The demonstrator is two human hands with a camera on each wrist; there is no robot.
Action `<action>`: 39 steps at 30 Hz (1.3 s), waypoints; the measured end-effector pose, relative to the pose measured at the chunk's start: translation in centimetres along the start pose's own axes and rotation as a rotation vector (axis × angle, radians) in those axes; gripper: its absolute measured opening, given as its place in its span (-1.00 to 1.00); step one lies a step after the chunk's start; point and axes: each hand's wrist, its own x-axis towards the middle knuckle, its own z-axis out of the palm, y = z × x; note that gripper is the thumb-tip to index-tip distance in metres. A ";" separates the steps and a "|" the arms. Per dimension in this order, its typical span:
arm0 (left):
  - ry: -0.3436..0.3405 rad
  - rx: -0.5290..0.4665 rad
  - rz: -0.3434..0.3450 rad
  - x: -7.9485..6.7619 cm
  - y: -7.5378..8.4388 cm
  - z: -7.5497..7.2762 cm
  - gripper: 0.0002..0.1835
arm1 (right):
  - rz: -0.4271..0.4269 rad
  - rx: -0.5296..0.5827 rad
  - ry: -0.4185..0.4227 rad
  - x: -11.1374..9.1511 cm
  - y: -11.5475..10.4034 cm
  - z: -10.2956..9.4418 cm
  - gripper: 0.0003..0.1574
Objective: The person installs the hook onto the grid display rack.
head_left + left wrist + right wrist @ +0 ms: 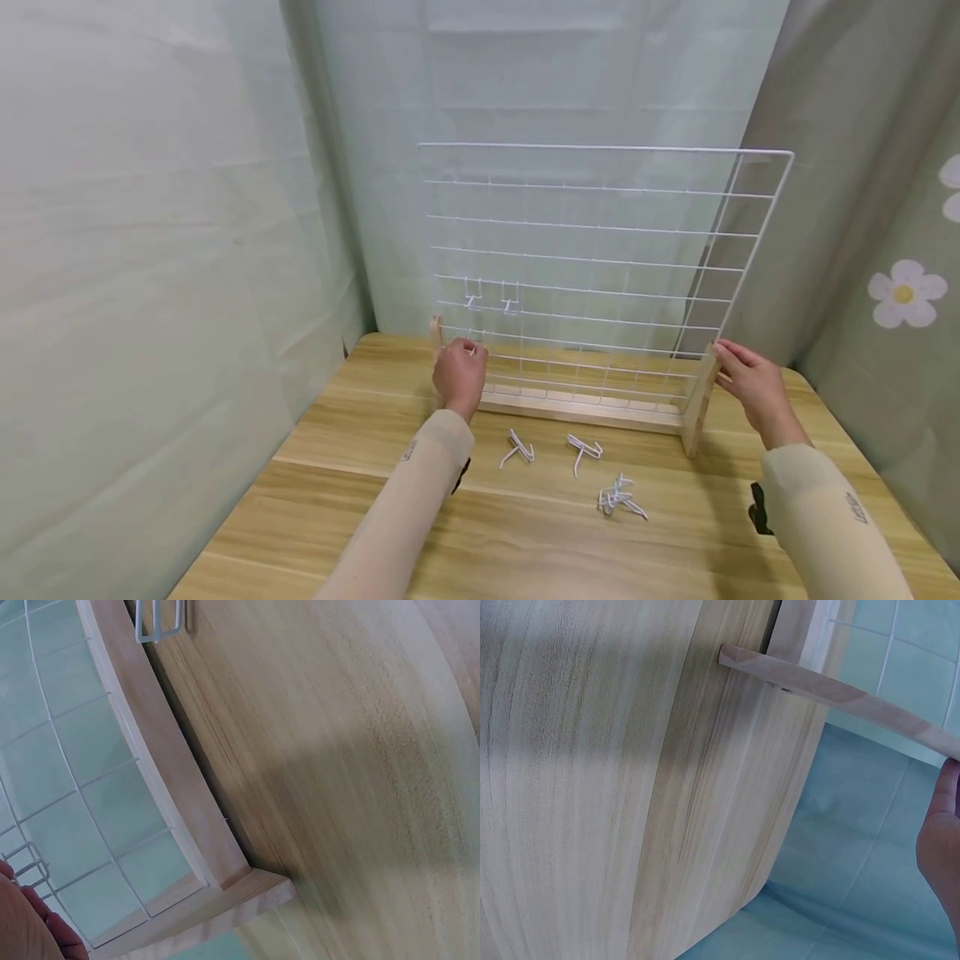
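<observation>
A white wire grid panel [600, 148] stands upright in a wooden base [585, 412] on the table. Two white wire hooks hang side by side on its lower left part, one hook [472, 301] left of the other hook [510, 306]. Below them, my left hand [459, 379] pinches another wire hook [34, 862] against the grid; the fingers hide much of it. On the other side, my right hand [756, 390] grips the top of the right wooden side piece [699, 408] between thumb and fingers.
In front of the base lie loose hooks: one hook [517, 447], a second hook [584, 450] to its right, and a small tangled pile of hooks [618, 497] nearer me. Pale curtains [187, 208] surround the wooden table [315, 467] at the back and sides.
</observation>
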 end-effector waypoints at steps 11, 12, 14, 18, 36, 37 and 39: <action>-0.022 -0.043 -0.016 -0.7 -1.2 0.1 -0.79 | 0.019 -0.077 0.012 0.0 -0.2 0.1 -0.17; -0.021 -0.046 -0.016 -0.8 -1.4 0.1 -0.79 | 0.018 -0.074 0.012 0.0 -0.2 0.1 -0.16; -0.019 -0.047 -0.012 -1.1 -1.6 0.0 -0.78 | 0.013 -0.047 0.013 0.0 -0.3 0.1 -0.17; -0.037 -0.053 -0.008 -1.4 -1.9 0.0 -0.82 | -0.009 0.024 0.006 0.0 -0.2 0.1 -0.38; -0.108 -0.117 -0.001 -3.5 -2.4 -0.2 -0.91 | -0.023 0.030 -0.010 -0.2 -0.1 -0.2 -0.70; -0.112 -0.124 -0.001 -3.6 -2.5 -0.3 -0.91 | -0.026 0.019 -0.013 -0.1 -0.1 -0.1 -0.67; -0.123 -0.133 0.004 -3.8 -2.6 -0.4 -0.90 | -0.019 0.004 -0.012 -0.1 -0.2 -0.1 -0.50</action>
